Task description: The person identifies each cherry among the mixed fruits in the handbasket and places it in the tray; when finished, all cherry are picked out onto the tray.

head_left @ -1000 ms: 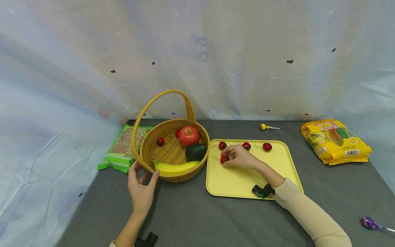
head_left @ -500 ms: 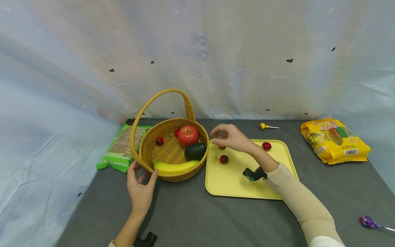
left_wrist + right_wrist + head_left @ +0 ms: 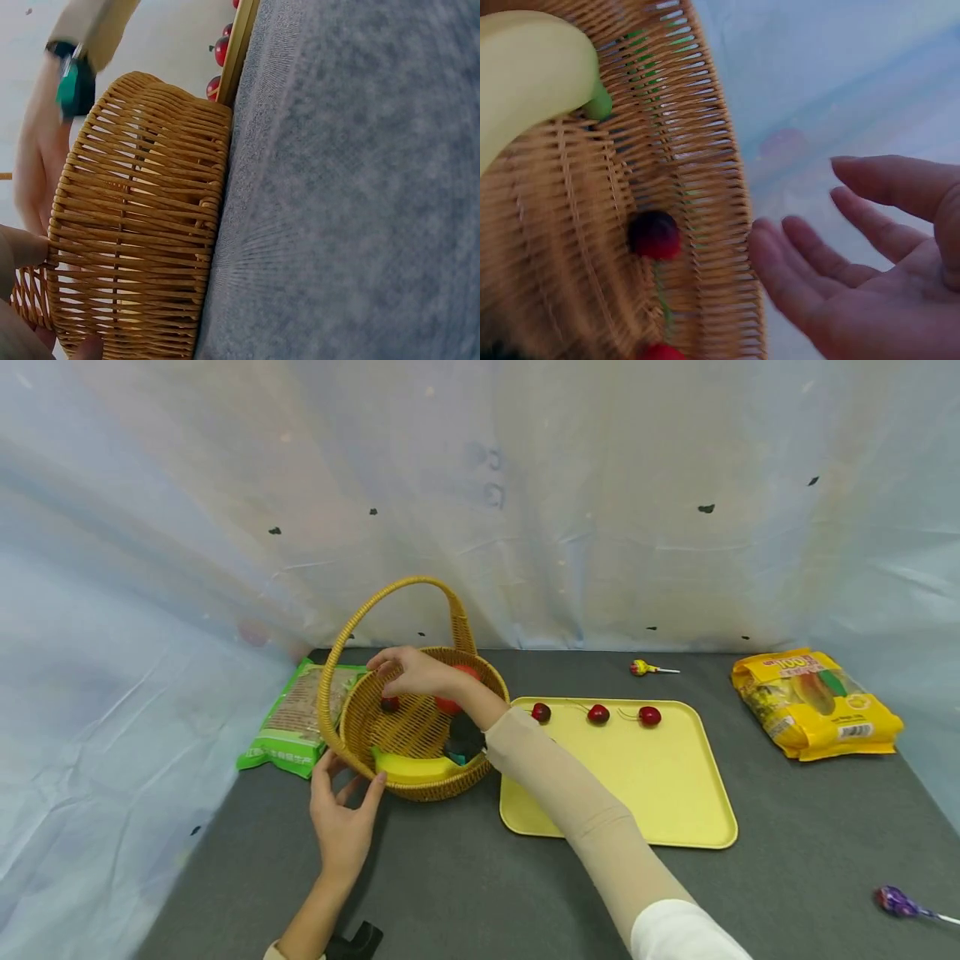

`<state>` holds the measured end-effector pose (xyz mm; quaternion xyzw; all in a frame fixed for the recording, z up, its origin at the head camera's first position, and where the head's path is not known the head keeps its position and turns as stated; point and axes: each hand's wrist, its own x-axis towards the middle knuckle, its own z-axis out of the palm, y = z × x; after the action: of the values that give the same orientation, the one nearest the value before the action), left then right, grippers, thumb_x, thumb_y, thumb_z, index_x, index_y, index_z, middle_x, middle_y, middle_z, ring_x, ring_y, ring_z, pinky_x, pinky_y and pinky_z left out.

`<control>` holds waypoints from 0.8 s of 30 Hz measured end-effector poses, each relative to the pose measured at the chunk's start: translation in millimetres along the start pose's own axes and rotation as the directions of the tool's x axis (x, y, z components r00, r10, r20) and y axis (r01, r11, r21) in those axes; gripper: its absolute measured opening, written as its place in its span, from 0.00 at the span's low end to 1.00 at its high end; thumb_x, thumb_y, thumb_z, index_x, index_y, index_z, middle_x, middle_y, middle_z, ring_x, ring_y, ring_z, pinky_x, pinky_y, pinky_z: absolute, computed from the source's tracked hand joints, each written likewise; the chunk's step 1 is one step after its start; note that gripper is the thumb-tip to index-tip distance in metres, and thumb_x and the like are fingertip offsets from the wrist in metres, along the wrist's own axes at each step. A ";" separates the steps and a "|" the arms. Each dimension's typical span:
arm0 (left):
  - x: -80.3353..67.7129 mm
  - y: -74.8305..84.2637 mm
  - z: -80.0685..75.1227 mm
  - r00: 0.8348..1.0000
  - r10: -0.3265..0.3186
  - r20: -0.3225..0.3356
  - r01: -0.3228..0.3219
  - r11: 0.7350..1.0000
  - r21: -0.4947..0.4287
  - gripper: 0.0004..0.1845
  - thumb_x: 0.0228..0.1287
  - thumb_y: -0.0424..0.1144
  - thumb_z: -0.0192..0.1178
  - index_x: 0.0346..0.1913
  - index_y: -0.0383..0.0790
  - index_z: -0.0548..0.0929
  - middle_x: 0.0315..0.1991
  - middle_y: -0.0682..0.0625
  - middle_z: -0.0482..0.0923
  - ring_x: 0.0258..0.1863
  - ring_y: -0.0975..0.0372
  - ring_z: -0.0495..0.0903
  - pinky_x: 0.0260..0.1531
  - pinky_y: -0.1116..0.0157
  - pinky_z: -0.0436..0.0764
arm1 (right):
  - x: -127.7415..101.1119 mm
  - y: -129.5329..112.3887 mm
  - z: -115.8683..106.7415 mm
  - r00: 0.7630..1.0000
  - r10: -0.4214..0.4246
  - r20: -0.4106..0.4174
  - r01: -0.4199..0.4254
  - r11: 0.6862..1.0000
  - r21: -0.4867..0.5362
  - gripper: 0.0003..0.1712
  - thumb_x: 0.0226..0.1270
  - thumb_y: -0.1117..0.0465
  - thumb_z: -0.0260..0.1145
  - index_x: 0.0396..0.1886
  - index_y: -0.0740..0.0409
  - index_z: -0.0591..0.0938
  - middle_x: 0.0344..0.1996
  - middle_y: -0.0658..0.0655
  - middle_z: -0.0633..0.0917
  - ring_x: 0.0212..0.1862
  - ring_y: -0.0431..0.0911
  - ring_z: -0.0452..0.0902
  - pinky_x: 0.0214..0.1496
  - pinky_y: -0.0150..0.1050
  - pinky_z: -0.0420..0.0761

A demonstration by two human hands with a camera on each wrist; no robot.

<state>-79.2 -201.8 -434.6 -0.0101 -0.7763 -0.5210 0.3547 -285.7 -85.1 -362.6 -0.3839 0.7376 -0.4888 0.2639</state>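
A wicker basket (image 3: pixel 352 718) with a tall handle holds a banana (image 3: pixel 412 768), a red apple (image 3: pixel 448 704) partly behind the right forearm, and cherries. One dark red cherry (image 3: pixel 654 235) lies near its side wall. At the front left, my left hand (image 3: pixel 345 814) grips the rim by the handle's foot, thumb and fingers on either side. My right hand (image 3: pixel 412 672) is over the basket's back left. Its fingers (image 3: pixel 787 274) are spread and loosely bent, with nothing between them. Right of the basket, a yellow tray (image 3: pixel 637 793) bears cherries, including one (image 3: pixel 597 714) in a row at the back.
A green-edged bag (image 3: pixel 288 727) lies behind the basket on the left. At the right is a yellow snack bag (image 3: pixel 817 703). A yellow lollipop (image 3: pixel 652 668) lies behind the tray, and a purple lollipop (image 3: pixel 900 902) near the right edge. A plastic sheet (image 3: pixel 480 510) hangs behind the table.
My right hand let go of the front cherry on the tray, rose, and moved left over the basket; its sleeve now covers that cherry's place. The left hand and basket stayed put.
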 end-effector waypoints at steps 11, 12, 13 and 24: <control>0.6 2.4 -1.1 1.000 0.003 0.006 -0.003 1.000 0.007 0.34 0.56 0.17 0.66 0.66 0.23 0.67 0.56 0.29 0.68 0.54 0.43 0.71 0.49 0.69 0.81 | 27.9 28.2 20.3 0.980 0.198 0.028 -0.199 0.979 0.045 0.24 0.75 0.63 0.61 0.67 0.67 0.73 0.61 0.63 0.77 0.61 0.58 0.74 0.62 0.54 0.76; 0.5 2.4 -1.1 1.000 0.005 0.007 -0.006 1.000 0.010 0.34 0.56 0.17 0.66 0.67 0.23 0.66 0.56 0.29 0.68 0.54 0.42 0.71 0.49 0.69 0.81 | 28.1 29.6 20.5 0.980 0.197 0.031 -0.199 0.979 0.043 0.23 0.76 0.63 0.60 0.66 0.67 0.73 0.59 0.63 0.78 0.60 0.58 0.74 0.61 0.54 0.76; 0.6 2.4 -1.3 1.000 0.006 0.008 -0.007 1.000 0.010 0.34 0.57 0.17 0.66 0.67 0.23 0.66 0.56 0.30 0.68 0.54 0.42 0.71 0.49 0.69 0.81 | 28.3 30.5 20.9 0.980 0.197 0.035 -0.199 0.979 0.036 0.22 0.76 0.63 0.60 0.66 0.68 0.74 0.57 0.63 0.79 0.60 0.59 0.75 0.61 0.54 0.77; 0.6 2.9 -1.6 1.000 0.009 0.008 -0.009 1.000 0.001 0.34 0.56 0.16 0.66 0.66 0.22 0.66 0.56 0.28 0.68 0.54 0.40 0.70 0.49 0.69 0.81 | 34.3 36.0 26.5 0.979 0.142 0.147 -0.120 0.981 -0.153 0.27 0.72 0.66 0.64 0.68 0.69 0.72 0.65 0.67 0.74 0.61 0.57 0.74 0.59 0.45 0.79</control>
<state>-77.6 -202.0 -431.6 -0.0154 -0.7781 -0.5188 0.3538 -295.9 -119.0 -406.6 -0.3897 0.7714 -0.3842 0.3246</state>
